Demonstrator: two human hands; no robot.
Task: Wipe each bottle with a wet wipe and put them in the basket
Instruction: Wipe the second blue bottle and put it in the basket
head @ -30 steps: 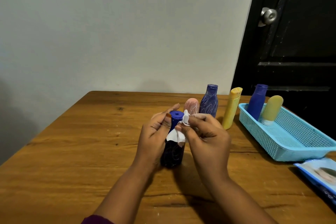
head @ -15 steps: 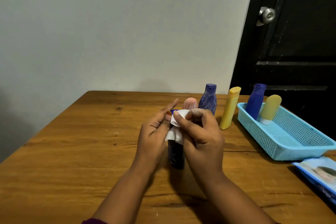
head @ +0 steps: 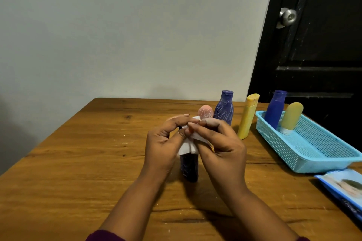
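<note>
Wood, plastic, metal and one soft wipe.
We see a wooden tabletop (head: 78,162), grainy with a low sheen; at three o'clock a matt plastic mesh basket (head: 284,152); at centre a limp white wipe (head: 188,146) over a smooth plastic bottle (head: 189,168); at one o'clock a brushed metal doorknob (head: 288,16) on a dark glossy door (head: 323,55); at four o'clock a shiny film pack (head: 344,186).
</note>
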